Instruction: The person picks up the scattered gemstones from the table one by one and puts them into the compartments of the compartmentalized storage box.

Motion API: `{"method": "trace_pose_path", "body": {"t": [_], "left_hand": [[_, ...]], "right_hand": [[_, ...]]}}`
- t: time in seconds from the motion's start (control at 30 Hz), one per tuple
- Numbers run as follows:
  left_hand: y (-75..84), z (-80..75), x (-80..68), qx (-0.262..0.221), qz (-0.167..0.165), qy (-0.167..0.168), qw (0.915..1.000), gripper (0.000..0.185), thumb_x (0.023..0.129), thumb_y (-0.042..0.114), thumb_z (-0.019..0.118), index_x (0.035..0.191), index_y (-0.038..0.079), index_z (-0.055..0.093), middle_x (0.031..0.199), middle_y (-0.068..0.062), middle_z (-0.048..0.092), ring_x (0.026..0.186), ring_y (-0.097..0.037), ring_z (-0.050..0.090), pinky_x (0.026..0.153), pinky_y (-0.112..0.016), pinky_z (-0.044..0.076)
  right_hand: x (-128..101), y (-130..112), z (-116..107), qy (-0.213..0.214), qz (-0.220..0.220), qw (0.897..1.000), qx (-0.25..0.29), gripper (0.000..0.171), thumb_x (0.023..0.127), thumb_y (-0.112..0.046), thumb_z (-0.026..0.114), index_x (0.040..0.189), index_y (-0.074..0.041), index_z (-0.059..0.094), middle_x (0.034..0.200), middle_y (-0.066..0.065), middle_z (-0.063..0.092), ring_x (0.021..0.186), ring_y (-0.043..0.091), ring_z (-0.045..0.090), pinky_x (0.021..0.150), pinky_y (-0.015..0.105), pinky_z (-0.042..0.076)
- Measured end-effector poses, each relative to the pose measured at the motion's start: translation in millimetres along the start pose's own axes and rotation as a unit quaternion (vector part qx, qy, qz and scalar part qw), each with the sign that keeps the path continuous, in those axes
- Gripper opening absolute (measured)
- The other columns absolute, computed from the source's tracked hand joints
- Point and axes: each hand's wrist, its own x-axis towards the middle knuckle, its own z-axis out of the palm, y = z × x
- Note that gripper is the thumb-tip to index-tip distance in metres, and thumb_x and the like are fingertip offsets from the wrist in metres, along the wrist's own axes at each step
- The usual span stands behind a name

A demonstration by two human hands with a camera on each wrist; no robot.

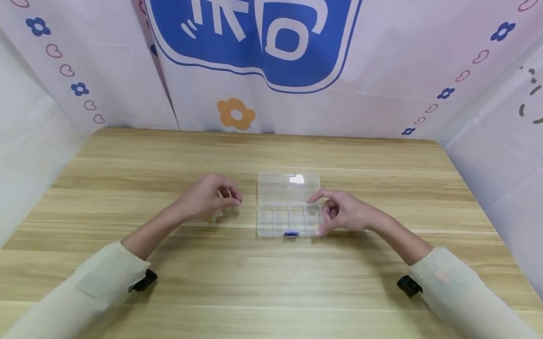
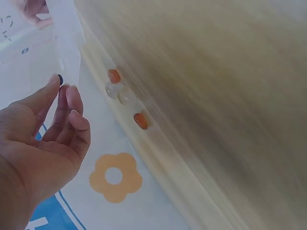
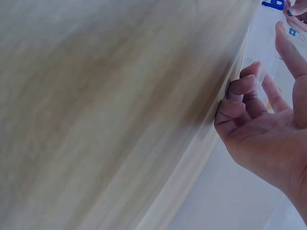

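A clear plastic compartment box (image 1: 281,219) lies on the wooden table with its lid (image 1: 277,187) folded back flat and a blue latch (image 1: 291,234) at the front. My right hand (image 1: 349,212) holds the box's right end, thumb at the front corner and index finger near the hinge, the other fingers curled in. Left of the box, my left hand (image 1: 206,197) pinches a small dark bead (image 2: 60,79) between thumb and fingertip. Beside that hand, the left wrist view has orange beads (image 2: 140,120) and clear beads (image 2: 112,90) lying on the table.
The wooden table (image 1: 257,290) runs back to a white printed cloth (image 1: 337,111) hanging behind it. White cloth (image 1: 23,128) also hangs along the left side. A black wrist-worn piece (image 1: 144,280) shows at the left cuff, another (image 1: 409,286) at the right.
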Motion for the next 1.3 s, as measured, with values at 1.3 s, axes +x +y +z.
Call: {"method": "trace_pose_path", "body": {"t": [1.3], "left_hand": [[19.3,18.8,21.3,-0.024,0.016,-0.008,0.9996,0.007,0.094,0.002,0.075,0.099,-0.002,0.078,0.092,-0.007,0.076,0.08,-0.016,0.067,0.073,-0.031,0.057]], "right_hand": [[0.0,1.8,-0.5,-0.008,-0.001,1.0,0.006,0.068,0.08,-0.003,0.088,0.137,0.004,0.053,0.074,0.002,0.058,0.067,0.013,0.047,0.063,0.021,0.039]]}}
